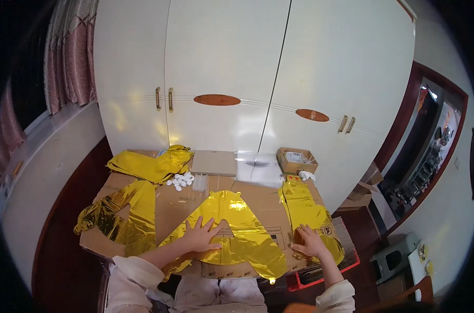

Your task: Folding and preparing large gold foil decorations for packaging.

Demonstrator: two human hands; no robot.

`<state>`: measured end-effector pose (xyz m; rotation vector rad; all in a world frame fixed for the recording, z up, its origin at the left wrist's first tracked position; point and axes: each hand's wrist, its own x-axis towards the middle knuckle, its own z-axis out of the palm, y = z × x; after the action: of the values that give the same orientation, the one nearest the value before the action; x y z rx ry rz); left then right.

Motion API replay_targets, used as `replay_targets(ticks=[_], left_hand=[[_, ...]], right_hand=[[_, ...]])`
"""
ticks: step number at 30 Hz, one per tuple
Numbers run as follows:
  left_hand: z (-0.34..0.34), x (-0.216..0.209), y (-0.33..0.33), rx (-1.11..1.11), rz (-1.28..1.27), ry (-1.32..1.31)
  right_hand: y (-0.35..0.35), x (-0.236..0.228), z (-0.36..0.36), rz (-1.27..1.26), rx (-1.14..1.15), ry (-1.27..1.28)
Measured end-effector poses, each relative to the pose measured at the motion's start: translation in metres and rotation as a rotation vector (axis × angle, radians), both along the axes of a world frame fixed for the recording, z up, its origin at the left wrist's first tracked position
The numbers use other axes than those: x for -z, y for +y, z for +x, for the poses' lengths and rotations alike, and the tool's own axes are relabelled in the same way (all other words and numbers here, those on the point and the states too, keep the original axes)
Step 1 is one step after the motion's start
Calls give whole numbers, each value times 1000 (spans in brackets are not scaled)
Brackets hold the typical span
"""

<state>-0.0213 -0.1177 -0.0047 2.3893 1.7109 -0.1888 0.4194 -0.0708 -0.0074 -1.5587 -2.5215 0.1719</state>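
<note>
A flat, uninflated gold foil balloon, roughly triangular, lies on the cardboard-covered table in front of me. My left hand rests on it with the fingers spread. To the right is a stack of gold foil balloons. My right hand touches the near left part of that stack, fingers apart and nothing visible in them. Another shiny foil balloon lies on the left side, its outer end crumpled. More gold foil balloons are heaped at the back left.
Small white rolls sit at the back beside the heap. Clear plastic bags and a small open cardboard box stand along the back. White cabinets rise behind. A red crate is by the table's right edge; a grey stool stands farther right.
</note>
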Motion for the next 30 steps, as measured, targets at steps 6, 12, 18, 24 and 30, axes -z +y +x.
replay_targets(ticks=[6, 12, 18, 24, 30], left_hand=[[4, -5, 66, -78, 38, -166], [3, -1, 176, -438, 381, -152], [-1, 22, 235, -627, 417, -161], [-4, 1, 229, -573, 323, -184], [-74, -19, 212, -544, 398, -126]], right_hand=[[-8, 17, 11, -39, 3, 28], [-5, 27, 9, 33, -15, 93], [-11, 29, 7, 77, 19, 120], [-13, 28, 10, 46, 51, 98], [-12, 24, 14, 2, -34, 147]])
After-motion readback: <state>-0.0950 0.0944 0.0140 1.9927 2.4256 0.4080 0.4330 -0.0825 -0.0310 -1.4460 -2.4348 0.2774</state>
